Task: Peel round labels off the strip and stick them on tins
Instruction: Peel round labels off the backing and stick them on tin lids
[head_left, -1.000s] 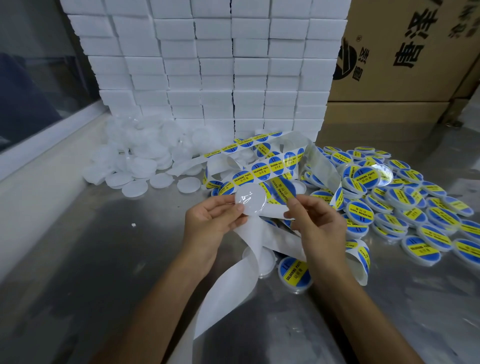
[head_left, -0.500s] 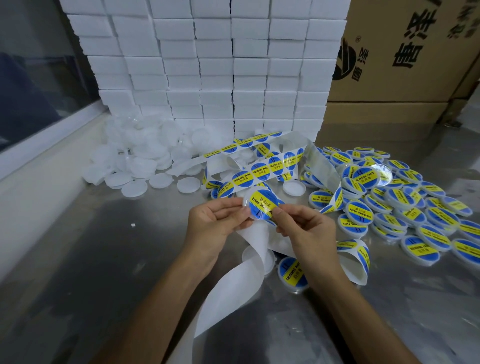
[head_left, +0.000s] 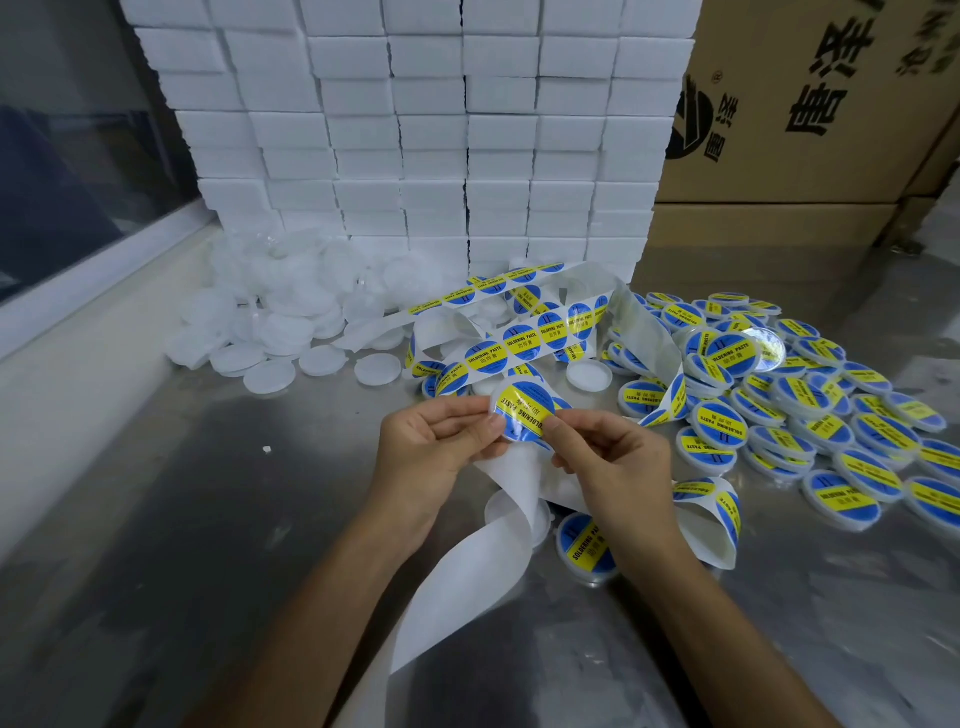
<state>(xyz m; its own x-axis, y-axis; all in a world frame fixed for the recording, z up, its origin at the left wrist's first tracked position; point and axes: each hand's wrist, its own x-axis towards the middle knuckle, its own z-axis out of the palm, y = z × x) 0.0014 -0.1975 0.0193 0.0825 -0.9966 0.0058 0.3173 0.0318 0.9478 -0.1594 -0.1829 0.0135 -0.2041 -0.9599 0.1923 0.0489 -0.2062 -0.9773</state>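
Note:
Both hands hold one small round tin (head_left: 523, 411) above the metal table, its top covered by a blue and yellow round label. My left hand (head_left: 434, 449) grips the tin's left edge. My right hand (head_left: 605, 457) pinches its right edge, thumb pressing on the label. Behind them the label strip (head_left: 524, 343) curls across the table with several labels still on it. Its bare white backing (head_left: 467, 582) trails down toward me under my hands.
A heap of labelled tins (head_left: 810, 410) covers the table on the right, one labelled tin (head_left: 584, 543) lies under my right wrist. Unlabelled white tins (head_left: 270, 322) are piled at the left. A wall of white boxes (head_left: 431, 130) and brown cartons (head_left: 810, 98) stand behind.
One second ago the tin in my left hand was bare and my right hand held a peeled label. The label now sits on the tin, and both hands press it.

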